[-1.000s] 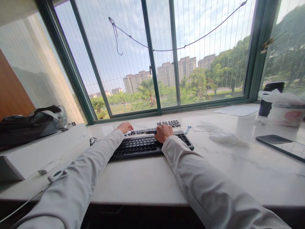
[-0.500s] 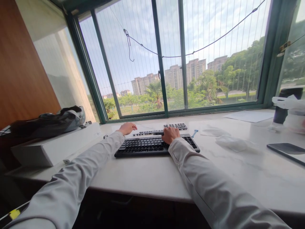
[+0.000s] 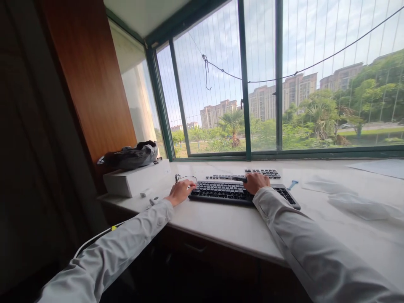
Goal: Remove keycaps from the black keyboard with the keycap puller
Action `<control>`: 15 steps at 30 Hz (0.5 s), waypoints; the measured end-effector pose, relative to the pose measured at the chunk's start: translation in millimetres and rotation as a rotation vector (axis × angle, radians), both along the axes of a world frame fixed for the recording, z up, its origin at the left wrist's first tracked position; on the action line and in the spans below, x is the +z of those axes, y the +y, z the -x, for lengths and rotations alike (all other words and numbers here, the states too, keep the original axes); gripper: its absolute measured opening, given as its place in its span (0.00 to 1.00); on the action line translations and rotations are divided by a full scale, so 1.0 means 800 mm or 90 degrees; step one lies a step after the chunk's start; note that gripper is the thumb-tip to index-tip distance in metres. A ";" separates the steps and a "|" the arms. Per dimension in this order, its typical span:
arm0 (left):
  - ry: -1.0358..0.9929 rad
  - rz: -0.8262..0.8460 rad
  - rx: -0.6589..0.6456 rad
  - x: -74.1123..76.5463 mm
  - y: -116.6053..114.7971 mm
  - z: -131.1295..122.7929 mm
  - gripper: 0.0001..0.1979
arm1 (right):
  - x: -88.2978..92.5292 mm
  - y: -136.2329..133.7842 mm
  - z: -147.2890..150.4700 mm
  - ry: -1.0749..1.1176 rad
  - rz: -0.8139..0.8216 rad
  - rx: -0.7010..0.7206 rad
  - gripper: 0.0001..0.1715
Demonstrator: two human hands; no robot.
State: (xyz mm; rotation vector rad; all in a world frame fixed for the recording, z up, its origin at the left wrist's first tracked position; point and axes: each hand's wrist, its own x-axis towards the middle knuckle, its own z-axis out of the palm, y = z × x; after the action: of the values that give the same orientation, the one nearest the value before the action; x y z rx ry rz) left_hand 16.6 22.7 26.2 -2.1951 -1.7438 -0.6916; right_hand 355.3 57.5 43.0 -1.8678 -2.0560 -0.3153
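A black keyboard (image 3: 221,194) lies on the white countertop, with dark sockets showing at its right end where keycaps are off. My left hand (image 3: 181,192) is at the keyboard's left end, thumb and fingers closed on its edge. Over the right part, my right hand (image 3: 258,182) is closed around a dark, elongated object (image 3: 240,179) whose kind I cannot make out. Loose keycaps (image 3: 268,173) are laid out in rows behind the keyboard, partly hidden by my right hand. A small blue tool (image 3: 293,184) lies to the right.
A white box (image 3: 118,184) with a dark bag (image 3: 132,156) on top stands at the left. Near it are a thin cable (image 3: 177,178) and small pale items (image 3: 154,200). Clear plastic bags (image 3: 356,202) lie to the right, before a sheet of paper (image 3: 378,166). A window runs behind.
My left hand has come down from above the keyboard's back left corner to its left end. My right hand stays over the right part. The view has swung left.
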 end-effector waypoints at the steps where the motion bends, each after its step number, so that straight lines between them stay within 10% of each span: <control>1: -0.019 -0.012 -0.011 -0.008 -0.005 0.004 0.13 | 0.000 -0.001 0.000 0.001 -0.001 -0.003 0.17; 15: -0.136 -0.048 -0.127 -0.027 -0.003 0.016 0.09 | 0.018 -0.023 0.003 0.009 -0.031 -0.059 0.18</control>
State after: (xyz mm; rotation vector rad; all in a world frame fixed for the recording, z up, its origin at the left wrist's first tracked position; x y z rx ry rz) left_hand 3.6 20.7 4.2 -2.3370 -1.5741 -1.0566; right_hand 353.1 39.1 57.1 -1.9349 -1.9383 -0.3715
